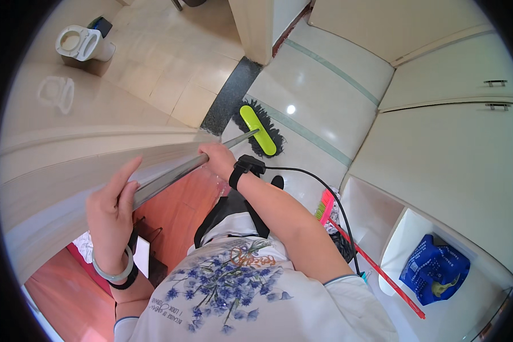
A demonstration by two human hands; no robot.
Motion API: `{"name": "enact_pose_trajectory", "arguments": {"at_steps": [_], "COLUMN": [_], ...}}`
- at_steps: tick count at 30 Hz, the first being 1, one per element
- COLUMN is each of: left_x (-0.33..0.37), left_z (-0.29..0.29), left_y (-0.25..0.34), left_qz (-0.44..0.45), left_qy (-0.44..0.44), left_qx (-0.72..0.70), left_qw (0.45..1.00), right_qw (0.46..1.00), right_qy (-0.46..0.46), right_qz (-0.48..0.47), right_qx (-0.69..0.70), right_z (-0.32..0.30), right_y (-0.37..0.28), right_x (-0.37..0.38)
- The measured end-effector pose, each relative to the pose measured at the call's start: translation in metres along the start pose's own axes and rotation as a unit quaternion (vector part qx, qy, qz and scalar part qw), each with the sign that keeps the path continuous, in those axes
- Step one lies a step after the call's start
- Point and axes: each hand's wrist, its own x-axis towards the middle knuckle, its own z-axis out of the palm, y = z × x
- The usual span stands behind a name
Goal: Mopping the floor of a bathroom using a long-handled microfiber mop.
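Mop [178,175], one, long-handled: grey, metallic-looking pole; lime-green oval plate [248,118]; dark shaggy fringe [276,138]. Location: slanting away from the left hand [109,208], through the right hand [216,158], to its head on the pale tiled floor [319,111], ahead and slightly right of the right hand, just beside a dark stone strip [227,98]. Right hand: fingers curled round the pole, partway along its length. Left hand: at the pole's upper end, index finger extended, thumb against or close to the metal; remaining fingers hidden, their closure cannot be told. Handling, as judged: light overall, weight gathered at the far head; pole stiff, smooth, liable to slip or twist in a loose or damp palm; plate firm; fringe soft, yielding, apt to drag; nothing markedly fragile. Hold, as judged: the pole only, one hand near the top for steering, the other lower down for pressure, wrapped fully round.
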Motion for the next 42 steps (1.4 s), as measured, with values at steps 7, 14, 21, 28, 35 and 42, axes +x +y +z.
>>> {"name": "enact_pose_trajectory", "arguments": {"at_steps": [7,14,21,28,35,42], "left_x": [-0.03,-0.031,-0.012,0.007,0.014,-0.011], "left_z": [0.036,0.074,0.1,0.1,0.051,-0.006], "left_y": [-0.021,-0.011,-0.008,-0.044,-0.091,-0.113], "left_qz": [-0.005,0.026,0.114,0.198,0.204,0.146], "left_qy": [0.012,-0.095,-0.212,-0.244,-0.202,-0.077], "left_qx": [-0.111,-0.119,-0.149,-0.041,0.026,0.001], "left_qw": [0.994,0.988,0.959,0.949,0.958,0.986], "right_qw": [0.998,0.995,0.977,0.95,0.945,0.971], "right_qy": [0.016,0.051,0.154,0.206,0.221,0.202], "right_qz": [-0.034,0.035,0.087,0.169,0.157,0.099], "right_qx": [-0.048,-0.081,-0.123,-0.166,-0.181,-0.084], "right_z": [-0.006,-0.033,-0.039,0.001,0.072,0.105], "right_y": [0.026,0.062,0.082,0.075,0.05,-0.017], "right_x": [-0.048,-0.092,-0.119,-0.126,-0.084,-0.033]}}
